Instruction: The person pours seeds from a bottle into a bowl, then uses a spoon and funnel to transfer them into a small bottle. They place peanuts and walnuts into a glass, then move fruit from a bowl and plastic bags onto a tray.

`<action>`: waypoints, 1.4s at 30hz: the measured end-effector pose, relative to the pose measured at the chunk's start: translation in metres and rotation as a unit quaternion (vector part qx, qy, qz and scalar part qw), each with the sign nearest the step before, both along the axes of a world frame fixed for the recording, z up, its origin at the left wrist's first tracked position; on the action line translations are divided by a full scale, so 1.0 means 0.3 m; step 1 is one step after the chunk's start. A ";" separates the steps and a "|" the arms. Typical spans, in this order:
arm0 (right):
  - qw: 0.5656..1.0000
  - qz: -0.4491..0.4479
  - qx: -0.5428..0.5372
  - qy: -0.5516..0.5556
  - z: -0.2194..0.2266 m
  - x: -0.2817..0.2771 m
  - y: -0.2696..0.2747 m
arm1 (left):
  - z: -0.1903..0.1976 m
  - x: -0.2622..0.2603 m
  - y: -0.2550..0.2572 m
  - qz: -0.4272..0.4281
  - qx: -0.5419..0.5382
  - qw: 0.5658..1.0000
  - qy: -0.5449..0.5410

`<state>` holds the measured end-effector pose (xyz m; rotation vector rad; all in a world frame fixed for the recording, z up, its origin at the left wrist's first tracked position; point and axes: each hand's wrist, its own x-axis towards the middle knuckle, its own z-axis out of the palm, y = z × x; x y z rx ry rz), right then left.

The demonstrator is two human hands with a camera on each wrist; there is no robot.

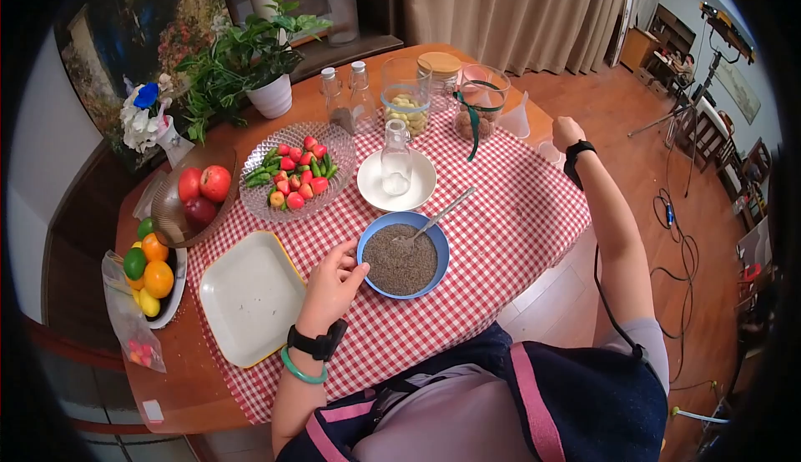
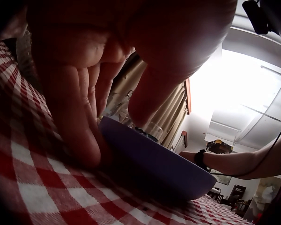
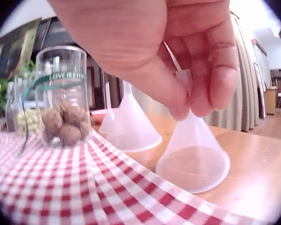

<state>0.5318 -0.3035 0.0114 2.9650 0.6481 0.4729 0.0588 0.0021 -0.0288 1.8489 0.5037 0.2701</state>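
My left hand (image 1: 329,288) holds the left side of a blue bowl (image 1: 445,255), its thumb at the rim and fingers along the outer wall. Small dark grains, like chia seeds (image 1: 392,266), fill much of the bowl, and a metal spoon (image 1: 451,206) leans in them. Stretched out to the far right, my right hand (image 1: 568,133) pinches the narrow spout of a translucent plastic funnel (image 3: 193,157). This funnel is wide end down at the tablecloth's edge. Beside it, a second funnel (image 3: 133,124) is also wide end down. Just behind the bowl, a glass bottle (image 1: 395,166) stands on a white plate (image 1: 425,191).
Left of the bowl are a rectangular tray (image 1: 250,295) and a glass dish (image 1: 259,203) of strawberries and green peppers. A ribboned jar (image 1: 492,95) of brown balls stands near the funnels. More jars and bottles line the back. A checked cloth (image 1: 517,187) covers much of the table.
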 end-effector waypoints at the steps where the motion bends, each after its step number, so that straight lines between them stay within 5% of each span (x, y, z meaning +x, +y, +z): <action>1: 1.000 -0.006 0.019 0.005 0.014 -0.005 -0.001 | 0.000 0.000 -0.001 -0.001 0.000 1.000 -0.001; 6: 0.910 0.045 0.343 0.230 0.063 -0.095 -0.016 | -0.001 -0.002 0.000 -0.002 0.016 1.000 -0.003; 16: 0.971 0.124 0.111 0.171 0.058 -0.319 -0.027 | 0.010 -0.003 -0.007 -0.006 0.017 1.000 -0.017; 21: 0.955 0.136 0.238 0.113 0.010 -0.335 -0.009 | 0.007 -0.003 -0.008 -0.009 0.028 1.000 -0.010; 27: 0.965 0.184 0.112 0.147 0.023 -0.293 0.012 | 0.007 -0.001 -0.006 -0.018 0.017 1.000 -0.012; 30: 0.964 0.172 0.137 0.148 0.131 -0.338 0.076 | 0.012 -0.003 -0.006 -0.012 0.027 1.000 -0.009; 34: 0.855 0.299 0.393 0.158 0.295 -0.519 0.256 | 0.013 -0.008 -0.009 -0.005 0.036 0.999 -0.011; 38: 0.748 0.418 0.481 0.189 0.357 -0.656 0.448 | 0.020 -0.009 -0.008 -0.004 0.051 0.999 -0.012; 42: 0.789 0.440 0.406 0.139 0.374 -0.698 0.564 | 0.033 -0.016 -0.012 0.001 0.063 0.998 -0.019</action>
